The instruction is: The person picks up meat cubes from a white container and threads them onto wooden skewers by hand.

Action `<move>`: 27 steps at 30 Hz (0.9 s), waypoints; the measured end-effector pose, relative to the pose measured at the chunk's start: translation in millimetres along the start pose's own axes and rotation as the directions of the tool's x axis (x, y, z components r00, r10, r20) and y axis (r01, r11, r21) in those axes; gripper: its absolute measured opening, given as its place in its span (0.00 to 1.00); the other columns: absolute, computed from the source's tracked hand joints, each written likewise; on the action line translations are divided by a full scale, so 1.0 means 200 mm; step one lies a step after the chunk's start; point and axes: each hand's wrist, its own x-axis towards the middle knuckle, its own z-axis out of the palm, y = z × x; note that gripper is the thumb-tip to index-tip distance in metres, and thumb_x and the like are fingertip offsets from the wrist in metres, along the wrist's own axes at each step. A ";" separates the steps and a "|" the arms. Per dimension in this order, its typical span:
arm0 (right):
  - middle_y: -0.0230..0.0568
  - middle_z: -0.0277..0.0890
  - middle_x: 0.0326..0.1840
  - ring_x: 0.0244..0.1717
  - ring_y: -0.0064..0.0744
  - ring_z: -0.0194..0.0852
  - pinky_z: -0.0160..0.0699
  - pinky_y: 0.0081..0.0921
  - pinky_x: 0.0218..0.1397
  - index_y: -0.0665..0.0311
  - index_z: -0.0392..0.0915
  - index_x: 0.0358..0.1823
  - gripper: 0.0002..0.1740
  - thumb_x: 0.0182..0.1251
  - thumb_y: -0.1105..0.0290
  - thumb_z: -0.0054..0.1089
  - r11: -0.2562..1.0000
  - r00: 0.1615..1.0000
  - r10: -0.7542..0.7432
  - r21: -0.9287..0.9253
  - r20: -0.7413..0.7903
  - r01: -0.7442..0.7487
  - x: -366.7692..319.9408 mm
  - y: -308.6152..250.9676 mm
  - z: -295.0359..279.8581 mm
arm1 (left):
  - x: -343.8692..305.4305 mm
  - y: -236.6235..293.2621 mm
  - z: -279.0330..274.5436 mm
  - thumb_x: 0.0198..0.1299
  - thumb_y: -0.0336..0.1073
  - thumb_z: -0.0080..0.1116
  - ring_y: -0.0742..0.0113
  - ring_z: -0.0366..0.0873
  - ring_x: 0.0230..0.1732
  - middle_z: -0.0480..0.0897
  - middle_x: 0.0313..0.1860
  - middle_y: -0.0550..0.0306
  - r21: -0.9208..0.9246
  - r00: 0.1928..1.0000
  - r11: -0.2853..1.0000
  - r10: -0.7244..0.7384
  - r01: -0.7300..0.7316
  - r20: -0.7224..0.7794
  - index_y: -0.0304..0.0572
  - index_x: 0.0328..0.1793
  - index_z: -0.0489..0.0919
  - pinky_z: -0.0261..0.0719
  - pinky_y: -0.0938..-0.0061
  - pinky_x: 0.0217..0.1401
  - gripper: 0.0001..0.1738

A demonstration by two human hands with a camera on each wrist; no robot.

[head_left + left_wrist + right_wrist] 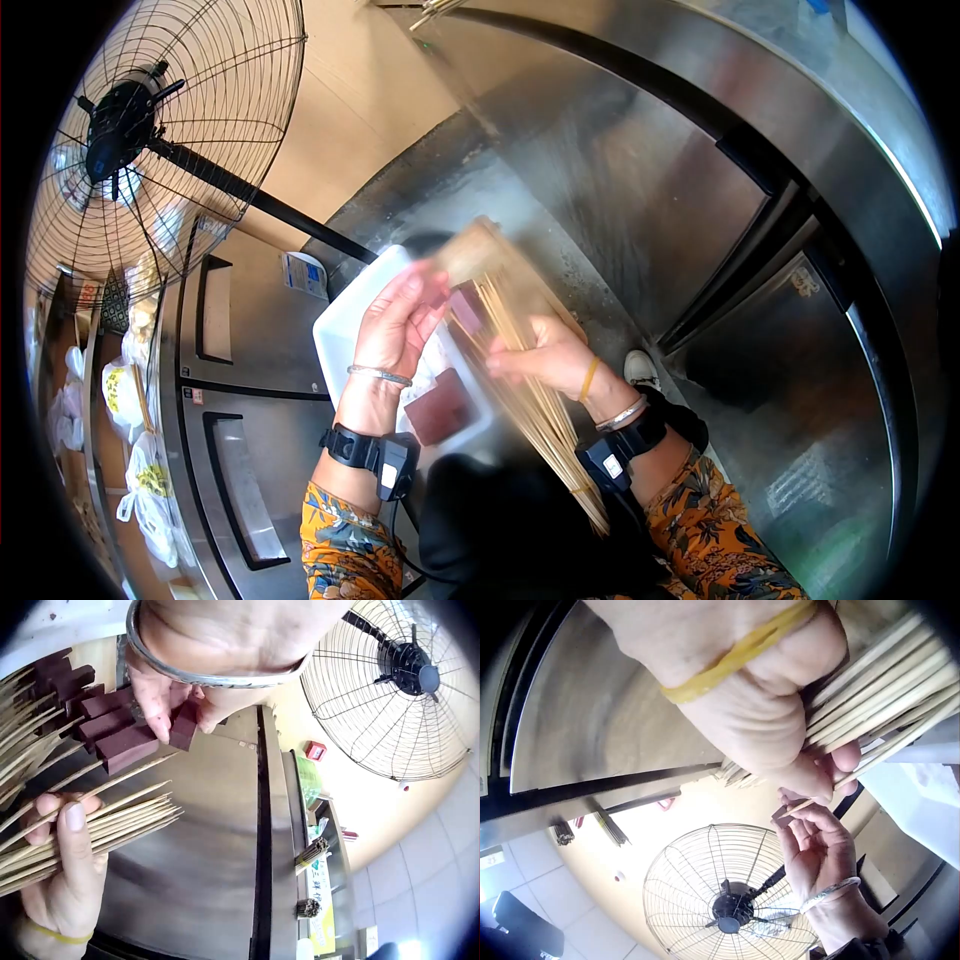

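My left hand (400, 315) pinches a small dark red block (184, 726) between thumb and fingers. My right hand (548, 358) grips a bundle of bamboo skewers (120, 834), thumb laid along them. One skewer (801, 808) reaches out from the bundle, its tip right at the block in the right wrist view. Beside the hands, several dark red blocks (127, 746) lie in a row with skewers running to them. Below the left hand, a larger dark red slab (438, 408) lies in a white plastic bin (335, 330).
A wooden board (545, 280) lies beyond the right hand, next to the bin. At the left stands a black pedestal fan (125, 130). Steel cabinet doors (640, 190) flank the right side, and steel drawers (255, 470) the left. A white shoe (641, 368) shows on the floor.
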 end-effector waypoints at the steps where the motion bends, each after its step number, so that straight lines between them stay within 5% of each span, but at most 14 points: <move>1: 0.34 0.79 0.28 0.24 0.16 0.72 0.72 0.13 0.28 0.63 0.76 0.33 0.04 0.57 0.75 0.63 1.000 1.000 0.000 -0.001 0.001 0.000 0.00 0.00 0.00 | 0.00 0.00 0.00 0.62 0.33 0.55 0.62 0.80 0.48 0.80 0.48 0.48 0.010 1.000 1.000 0.008 -0.008 -0.004 0.37 0.56 0.74 0.81 0.75 0.50 0.17; 18: 0.33 0.78 0.27 0.24 0.16 0.71 0.71 0.14 0.28 0.63 0.75 0.33 0.05 0.57 0.75 0.63 1.000 1.000 0.009 -0.026 -0.022 -0.009 0.01 0.00 0.01 | -0.04 -0.05 0.06 0.60 0.28 0.57 0.65 0.79 0.47 0.80 0.47 0.48 0.372 0.966 0.896 0.260 -0.243 0.005 0.36 0.59 0.73 0.80 0.73 0.52 0.20; 27: 0.31 0.76 0.26 0.24 0.16 0.71 0.70 0.14 0.27 0.62 0.75 0.32 0.06 0.56 0.75 0.64 1.000 0.997 -0.004 -0.008 -0.073 0.003 0.01 -0.03 0.02 | -0.06 -0.11 0.07 0.58 0.26 0.58 0.69 0.78 0.44 0.80 0.45 0.51 0.385 0.933 0.862 0.361 -0.330 -0.007 0.34 0.58 0.73 0.81 0.75 0.48 0.20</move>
